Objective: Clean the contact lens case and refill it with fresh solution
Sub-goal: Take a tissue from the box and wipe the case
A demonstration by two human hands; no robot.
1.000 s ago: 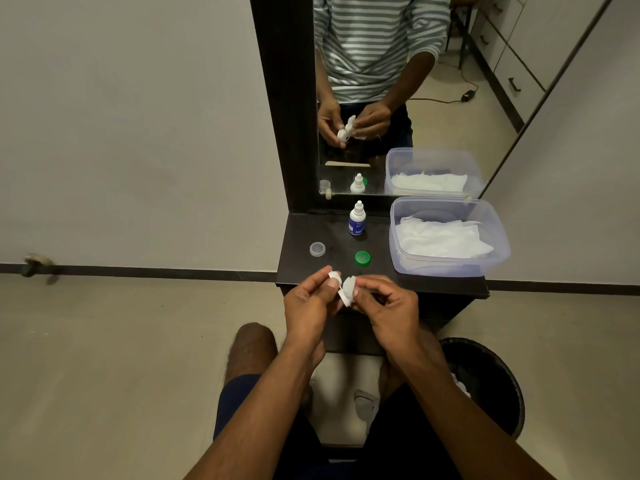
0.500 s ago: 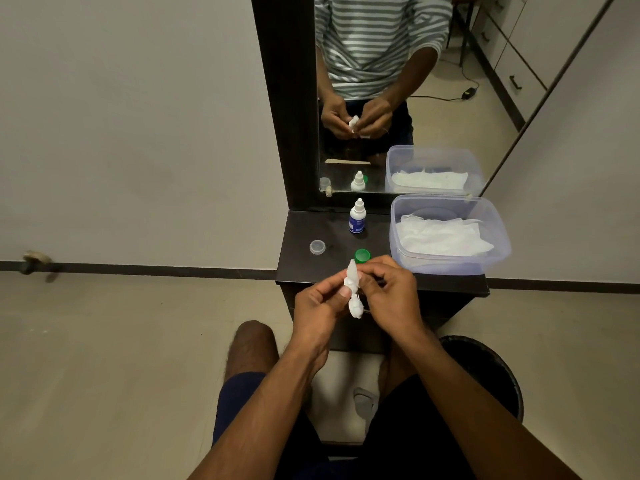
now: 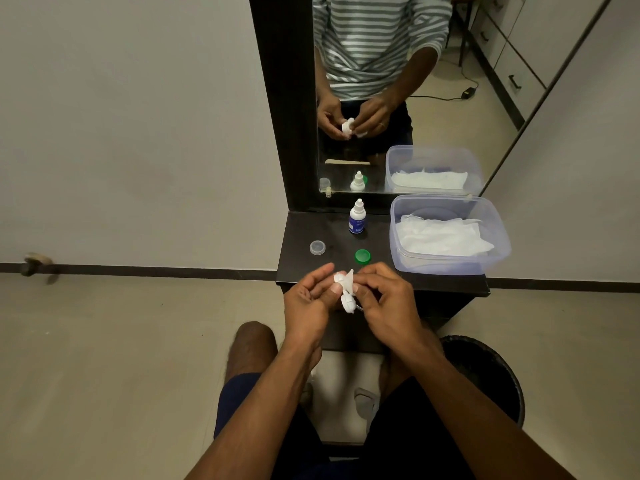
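Half a second ago both my hands were bunched tightly around the case; now they have drawn slightly apart and the case has turned, so one of its round wells hangs below my fingers.

Farthest left on the dark shelf (image 3: 298,268) lies a clear cap (image 3: 317,247), set aside so its well can be wiped. My left hand (image 3: 308,299) hovers just in front of the shelf edge, fingers curled, thumb pressing the white contact lens case (image 3: 347,299) to steady it. A scrap of white tissue (image 3: 346,278) pokes up between my hands; I judge I am drying a well with it.

My right hand (image 3: 384,303) pinches the tissue and case from the other side.

Behind, the solution bottle (image 3: 357,218) stands upright, waiting for the refill, with the green cap (image 3: 362,256) before it. At right, a clear tub (image 3: 450,268) holds spare tissues, and a black bin (image 3: 491,368) sits below for waste.
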